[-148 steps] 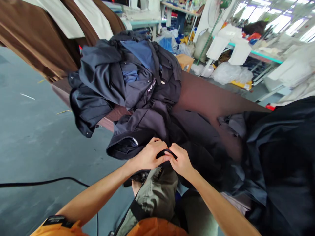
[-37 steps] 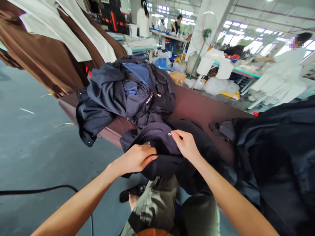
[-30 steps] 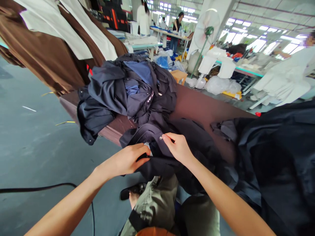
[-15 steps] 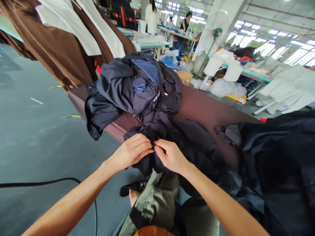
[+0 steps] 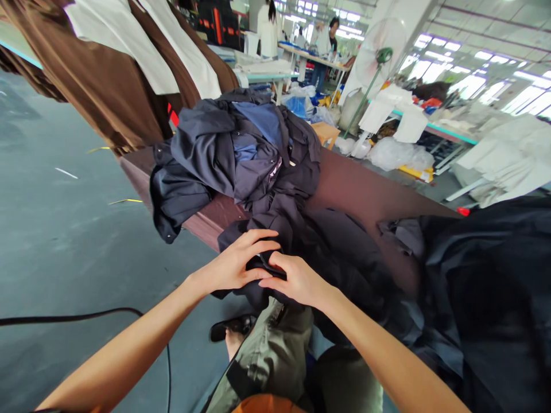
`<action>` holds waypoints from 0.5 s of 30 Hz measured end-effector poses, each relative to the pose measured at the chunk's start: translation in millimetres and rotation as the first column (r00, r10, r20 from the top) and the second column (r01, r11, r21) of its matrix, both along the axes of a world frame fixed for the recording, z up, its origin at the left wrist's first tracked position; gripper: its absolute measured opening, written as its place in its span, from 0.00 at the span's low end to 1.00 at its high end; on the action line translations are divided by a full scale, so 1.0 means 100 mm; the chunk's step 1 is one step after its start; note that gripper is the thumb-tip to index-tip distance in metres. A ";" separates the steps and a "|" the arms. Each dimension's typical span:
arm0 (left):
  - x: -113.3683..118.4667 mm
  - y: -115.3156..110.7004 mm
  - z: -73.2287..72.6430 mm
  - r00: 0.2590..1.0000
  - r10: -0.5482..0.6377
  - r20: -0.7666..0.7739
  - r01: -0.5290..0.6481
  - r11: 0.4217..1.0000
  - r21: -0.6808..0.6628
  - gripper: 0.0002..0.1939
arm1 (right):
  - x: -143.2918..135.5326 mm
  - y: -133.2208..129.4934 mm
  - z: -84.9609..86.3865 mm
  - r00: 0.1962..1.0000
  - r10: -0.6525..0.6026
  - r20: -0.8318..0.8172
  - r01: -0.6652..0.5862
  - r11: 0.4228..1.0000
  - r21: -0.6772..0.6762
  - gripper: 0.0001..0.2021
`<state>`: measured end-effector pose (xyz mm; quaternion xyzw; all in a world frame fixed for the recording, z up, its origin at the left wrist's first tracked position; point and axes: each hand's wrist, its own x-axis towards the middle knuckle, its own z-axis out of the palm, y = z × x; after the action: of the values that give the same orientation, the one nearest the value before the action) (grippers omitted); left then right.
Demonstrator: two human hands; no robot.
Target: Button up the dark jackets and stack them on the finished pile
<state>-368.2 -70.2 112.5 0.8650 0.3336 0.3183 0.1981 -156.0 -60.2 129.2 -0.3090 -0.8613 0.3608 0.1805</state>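
A dark garment (image 5: pixel 340 241) lies in loose folds over the near edge of the table and hangs toward my lap. My left hand (image 5: pixel 241 259) rests over its edge, fingers spread and the thumb apart from them. Close beside it, my right hand (image 5: pixel 297 279) has a dark folded edge of the garment between thumb and forefinger. The thumbs of both hands nearly meet. Past the hands, a heap of navy garments (image 5: pixel 210 155) with blue inner cloth and a small printed label sits on the brown table (image 5: pixel 348 178).
Brown and white cloth (image 5: pixel 107 74) drapes at the far left. More dark fabric (image 5: pixel 495 287) is piled at my right. A black cable (image 5: pixel 86 315) crosses the floor. Behind stand a fan (image 5: pixel 383 55), a wooden stool (image 5: pixel 326 133), tables with white garments, and other people.
My left hand's fingers have spread from a pinch and reach farther over the fabric. My right hand has turned slightly and shifted down, with the dark edge now showing between its thumb and forefinger.
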 end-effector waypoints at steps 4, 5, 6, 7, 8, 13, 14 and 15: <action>0.08 0.02 -0.10 0.991 -0.109 0.073 0.117 0.985 -0.127 0.20 | 0.05 0.04 -0.05 0.996 -0.023 -0.088 0.012 0.993 -0.119 0.14; 0.10 0.02 -0.12 0.991 -0.114 0.069 0.122 0.984 -0.130 0.20 | 0.07 0.04 -0.06 0.995 -0.016 -0.096 0.003 0.991 -0.137 0.12; 0.12 0.01 -0.14 0.991 -0.118 0.068 0.126 0.983 -0.131 0.20 | 0.08 0.04 -0.06 0.995 -0.003 -0.100 -0.012 0.989 -0.149 0.11; 0.14 0.00 -0.16 0.990 -0.117 0.073 0.126 0.983 -0.131 0.20 | 0.09 0.05 -0.06 0.995 0.013 -0.099 -0.029 0.987 -0.158 0.10; 0.16 -0.01 -0.17 0.990 -0.109 0.085 0.120 0.985 -0.128 0.20 | 0.10 0.05 -0.06 0.995 0.023 -0.097 -0.039 0.986 -0.163 0.09; 0.23 -0.11 -0.18 0.997 0.028 0.071 -0.028 1.000 -0.001 0.18 | 0.13 0.08 -0.05 0.997 -0.018 -0.076 0.001 0.975 -0.221 0.08; 0.24 -0.13 -0.18 0.998 0.040 0.049 -0.042 0.998 0.038 0.18 | 0.13 0.09 -0.04 0.998 -0.006 -0.061 -0.008 0.971 -0.239 0.09; 0.24 -0.15 -0.18 0.999 0.041 0.027 -0.043 0.996 0.074 0.18 | 0.14 0.09 -0.03 0.999 0.018 -0.033 -0.026 0.968 -0.250 0.09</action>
<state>-344.1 -84.9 95.0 0.8604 0.3370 0.3455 0.1634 -142.0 -50.8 125.9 -0.3142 -0.8095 0.4731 0.1493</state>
